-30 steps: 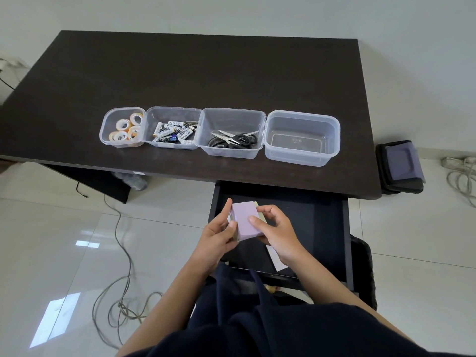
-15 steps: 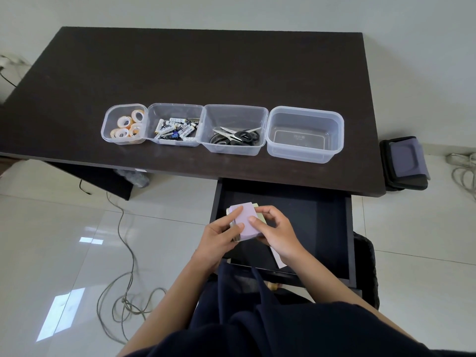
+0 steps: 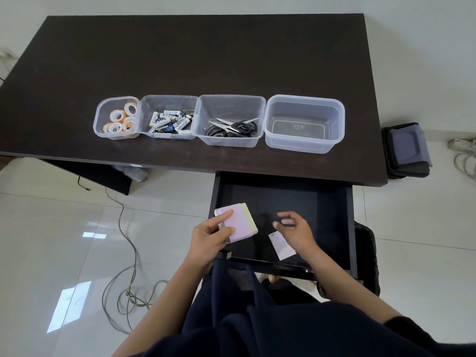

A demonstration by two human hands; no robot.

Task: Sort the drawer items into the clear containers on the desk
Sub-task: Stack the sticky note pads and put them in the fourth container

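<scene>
A: What is sitting nearest the camera?

B: A person's dark-clothed lap, with both bare forearms reaching forward over an open dark drawer [image 3: 322, 202]. The left hand [image 3: 210, 237] is gripping a stack of sticky notes [image 3: 238, 222], lilac on top and pale yellow beneath, thumb across the top sheet, holding it over the drawer's front-left corner.

A: And the other hand?

B: The right hand [image 3: 293, 228] is hovering just beside the stack with fingers loosely curled, grasping nothing. A small white slip of paper [image 3: 282, 246] is lying on the drawer floor under it.

A: What is lying beyond the drawer?

B: A dark desk [image 3: 206, 60] is carrying four clear containers in a row. From left: tape rolls [image 3: 119, 121], batteries [image 3: 170, 121], scissors [image 3: 233, 126], then an empty container [image 3: 305, 123] at the right end
</scene>
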